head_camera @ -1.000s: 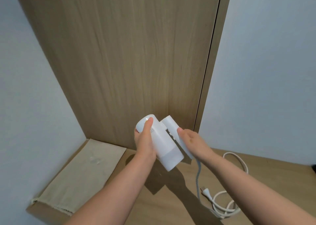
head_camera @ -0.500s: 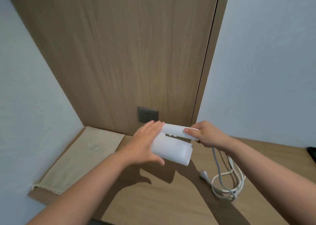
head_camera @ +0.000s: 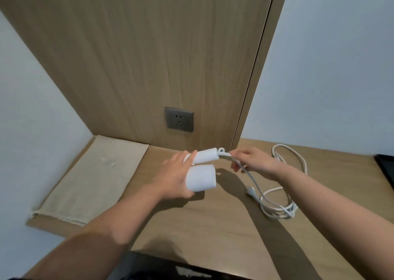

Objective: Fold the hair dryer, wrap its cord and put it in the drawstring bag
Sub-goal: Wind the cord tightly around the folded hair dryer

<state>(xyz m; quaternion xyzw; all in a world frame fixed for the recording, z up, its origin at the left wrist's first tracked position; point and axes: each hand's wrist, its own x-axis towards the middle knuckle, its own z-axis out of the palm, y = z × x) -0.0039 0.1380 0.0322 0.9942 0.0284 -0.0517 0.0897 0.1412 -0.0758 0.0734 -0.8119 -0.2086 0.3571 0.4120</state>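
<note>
Wooden desk (head_camera: 213, 226): left fingers (head_camera: 181, 158) round folded hair dryer (head_camera: 201, 179), right fingers (head_camera: 237, 152) tight on cord (head_camera: 283, 211).

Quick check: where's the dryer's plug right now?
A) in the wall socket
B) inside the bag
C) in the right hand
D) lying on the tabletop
D: the plug lies on the wooden tabletop next to the loose cord, and nothing is plugged into the wall socket.
</note>
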